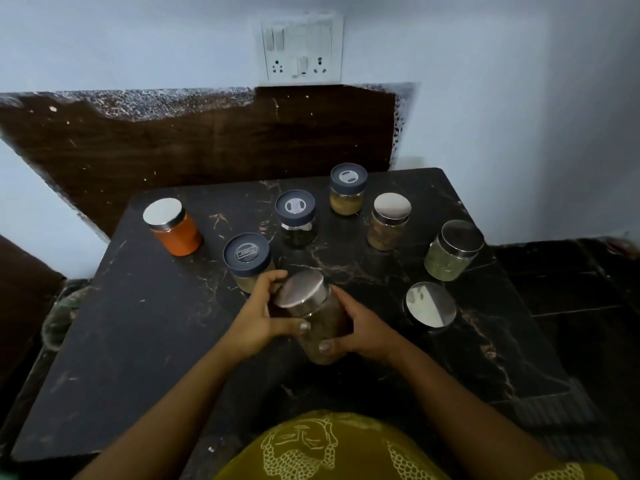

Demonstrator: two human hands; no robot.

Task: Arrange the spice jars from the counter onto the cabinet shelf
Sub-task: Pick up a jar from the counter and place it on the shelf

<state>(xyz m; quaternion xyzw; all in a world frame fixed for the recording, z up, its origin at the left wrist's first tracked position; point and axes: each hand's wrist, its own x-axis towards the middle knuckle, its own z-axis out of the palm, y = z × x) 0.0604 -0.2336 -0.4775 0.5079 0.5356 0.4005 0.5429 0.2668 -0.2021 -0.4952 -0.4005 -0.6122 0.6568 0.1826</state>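
Observation:
Both my hands hold one glass spice jar with a steel lid (313, 315) above the middle of the black marble counter (138, 341); my left hand (258, 315) grips its left side, my right hand (360, 330) its right side. Other jars stand on the counter: an orange-filled jar with a steel lid (173, 230) at the far left, a grey-lidded jar (246, 259) just behind my left hand, a dark grey-lidded jar (296, 220), a yellow-filled grey-lidded jar (348, 188), a brown steel-lidded jar (389, 221), a green-filled steel-lidded jar (452, 251) and a steel-lidded jar (430, 308) at the near right.
A white wall with a switch and socket plate (303, 50) rises behind the counter, above a dark brown backsplash panel (207, 143). The counter ends against the wall at the right and drops off at the left edge. No cabinet shelf is in view.

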